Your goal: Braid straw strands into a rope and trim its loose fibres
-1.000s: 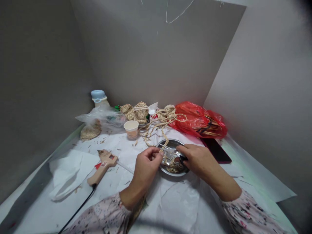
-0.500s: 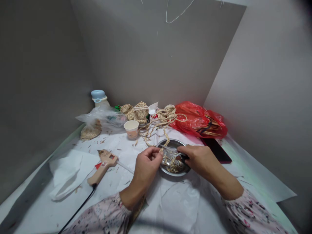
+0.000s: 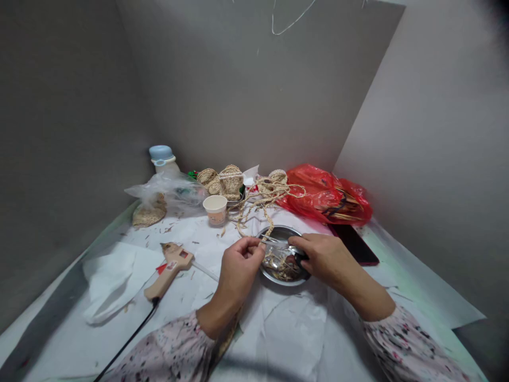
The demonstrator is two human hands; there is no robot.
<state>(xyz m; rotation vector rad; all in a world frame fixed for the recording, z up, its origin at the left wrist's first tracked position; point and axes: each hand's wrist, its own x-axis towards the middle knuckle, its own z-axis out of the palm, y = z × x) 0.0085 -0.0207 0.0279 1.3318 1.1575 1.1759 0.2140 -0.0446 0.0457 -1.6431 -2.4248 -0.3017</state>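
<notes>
My left hand (image 3: 240, 270) pinches a braided straw cord (image 3: 269, 222) at the left rim of a steel bowl (image 3: 287, 284). From there the cord runs back to a loose heap of braid. My right hand (image 3: 332, 262) is closed around the black handle of a pair of scissors (image 3: 280, 243). Their metal blades point left over the bowl, with the tips close to my left fingertips; whether they touch the cord is hard to see. Straw scraps (image 3: 283, 271) lie in the bowl below both hands.
A corded glue gun (image 3: 169, 271) lies left, near crumpled white paper (image 3: 109, 284). Behind stand a paper cup (image 3: 215, 212), woven straw pieces (image 3: 230, 181), a clear bag (image 3: 170, 185) and a blue-capped bottle (image 3: 160, 154). A red bag (image 3: 308, 188) and phone (image 3: 353, 245) lie right.
The scissors' blades have shifted slightly, and their tips now show beside my left fingertips. The short cord end that stood above those fingers no longer shows there. Both hands stay nearly in place.
</notes>
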